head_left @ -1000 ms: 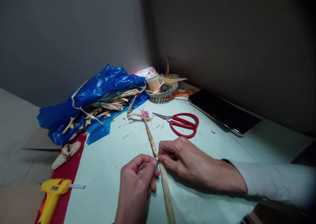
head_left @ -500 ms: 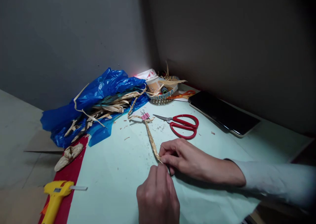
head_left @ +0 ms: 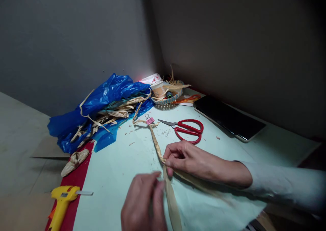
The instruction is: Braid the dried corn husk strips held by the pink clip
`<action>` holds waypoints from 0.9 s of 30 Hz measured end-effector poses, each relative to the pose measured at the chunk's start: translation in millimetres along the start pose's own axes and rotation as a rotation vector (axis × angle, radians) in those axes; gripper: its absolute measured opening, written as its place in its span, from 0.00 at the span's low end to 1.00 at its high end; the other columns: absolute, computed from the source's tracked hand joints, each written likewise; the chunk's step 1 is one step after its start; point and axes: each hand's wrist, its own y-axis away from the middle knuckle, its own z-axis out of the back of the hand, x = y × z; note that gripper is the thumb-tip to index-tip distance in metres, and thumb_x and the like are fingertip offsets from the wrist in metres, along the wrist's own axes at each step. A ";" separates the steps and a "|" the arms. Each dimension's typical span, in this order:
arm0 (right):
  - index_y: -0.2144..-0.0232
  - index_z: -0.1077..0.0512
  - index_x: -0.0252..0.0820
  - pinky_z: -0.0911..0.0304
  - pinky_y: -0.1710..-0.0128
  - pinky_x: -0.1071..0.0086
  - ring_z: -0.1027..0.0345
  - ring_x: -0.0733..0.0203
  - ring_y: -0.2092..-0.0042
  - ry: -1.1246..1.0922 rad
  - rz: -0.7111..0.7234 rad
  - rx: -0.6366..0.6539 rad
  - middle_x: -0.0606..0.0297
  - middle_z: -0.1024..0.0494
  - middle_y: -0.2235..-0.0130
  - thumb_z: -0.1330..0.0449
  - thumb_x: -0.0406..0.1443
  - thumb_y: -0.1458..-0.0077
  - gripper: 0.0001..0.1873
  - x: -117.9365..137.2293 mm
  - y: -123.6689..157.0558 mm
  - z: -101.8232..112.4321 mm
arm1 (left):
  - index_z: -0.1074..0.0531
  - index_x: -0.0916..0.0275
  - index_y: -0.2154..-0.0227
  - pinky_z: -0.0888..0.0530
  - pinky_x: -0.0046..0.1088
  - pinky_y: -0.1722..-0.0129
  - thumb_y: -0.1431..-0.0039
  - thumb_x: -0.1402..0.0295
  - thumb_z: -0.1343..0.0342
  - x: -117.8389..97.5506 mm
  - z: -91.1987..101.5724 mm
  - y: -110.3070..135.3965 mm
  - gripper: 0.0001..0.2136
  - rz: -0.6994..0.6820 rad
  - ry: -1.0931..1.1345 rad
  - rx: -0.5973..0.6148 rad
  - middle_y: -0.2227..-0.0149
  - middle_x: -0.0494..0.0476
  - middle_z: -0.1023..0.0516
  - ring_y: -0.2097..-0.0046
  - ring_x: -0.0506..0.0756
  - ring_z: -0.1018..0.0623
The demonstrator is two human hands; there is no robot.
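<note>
Braid (head_left: 156, 143) in pinching right fingers (head_left: 169, 162), left fingers (head_left: 145, 182) loosely parted; pale strips (head_left: 118, 112) in blue bag (head_left: 108, 91), cup (head_left: 158, 90) in basket (head_left: 175, 97)

The single view is worn on the head, looking forward and down from the near side of the table (head_left: 107, 183) toward its far corner, beneath the meeting of the left wall (head_left: 76, 37) and right wall (head_left: 229, 47). The left hand (head_left: 142, 203) sits close below; the wide field takes in floor (head_left: 20, 132) past the left edge.
</note>
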 end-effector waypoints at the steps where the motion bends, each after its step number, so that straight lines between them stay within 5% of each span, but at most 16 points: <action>1: 0.70 0.34 0.36 0.44 0.70 0.73 0.36 0.65 0.71 0.004 0.018 0.001 0.63 0.26 0.72 0.44 0.33 0.45 0.04 1.1 0.9 -0.3 | 0.23 0.59 0.63 0.29 0.28 0.59 0.41 0.64 0.44 -2.1 5.2 -11.9 0.07 0.162 0.153 0.066 0.64 0.57 0.20 0.60 0.57 0.23; 4: 0.71 0.34 0.37 0.41 0.69 0.71 0.33 0.63 0.70 0.003 0.030 0.017 0.63 0.26 0.72 0.46 0.35 0.43 0.06 2.9 2.9 -1.1 | 0.27 0.62 0.60 0.29 0.28 0.59 0.42 0.64 0.43 -5.9 6.1 -40.0 0.10 0.433 0.647 0.460 0.67 0.56 0.23 0.63 0.54 0.24; 6: 0.70 0.35 0.37 0.39 0.69 0.70 0.31 0.61 0.69 0.060 0.017 0.005 0.62 0.25 0.72 0.47 0.35 0.42 0.07 2.6 3.3 -0.9 | 0.28 0.65 0.65 0.32 0.22 0.72 0.43 0.66 0.42 -5.2 -1.3 -47.0 0.07 0.551 0.845 0.507 0.74 0.52 0.27 0.74 0.48 0.30; 11: 0.68 0.33 0.38 0.42 0.71 0.72 0.32 0.62 0.69 0.338 0.037 -0.030 0.62 0.23 0.70 0.48 0.35 0.41 0.07 0.3 3.9 1.6 | 0.32 0.66 0.71 0.52 0.18 0.82 0.47 0.66 0.39 3.9 -14.7 -39.8 0.09 0.619 0.904 0.485 0.76 0.49 0.29 0.82 0.39 0.48; 20: 0.67 0.34 0.40 0.43 0.69 0.72 0.36 0.64 0.68 0.614 0.074 -0.041 0.66 0.27 0.70 0.51 0.35 0.37 0.08 5.2 16.6 -2.0 | 0.27 0.67 0.70 0.48 0.19 0.82 0.53 0.63 0.36 3.9 -20.9 -33.9 0.12 0.628 0.757 0.298 0.81 0.50 0.29 0.81 0.44 0.37; 27: 0.64 0.37 0.41 0.41 0.64 0.69 0.37 0.61 0.65 0.592 0.106 -0.035 0.64 0.27 0.66 0.52 0.37 0.35 0.07 4.3 20.8 0.0 | 0.30 0.65 0.77 0.49 0.20 0.82 0.54 0.60 0.35 1.2 -17.5 -35.6 0.13 0.665 0.754 0.319 0.80 0.51 0.29 0.81 0.44 0.39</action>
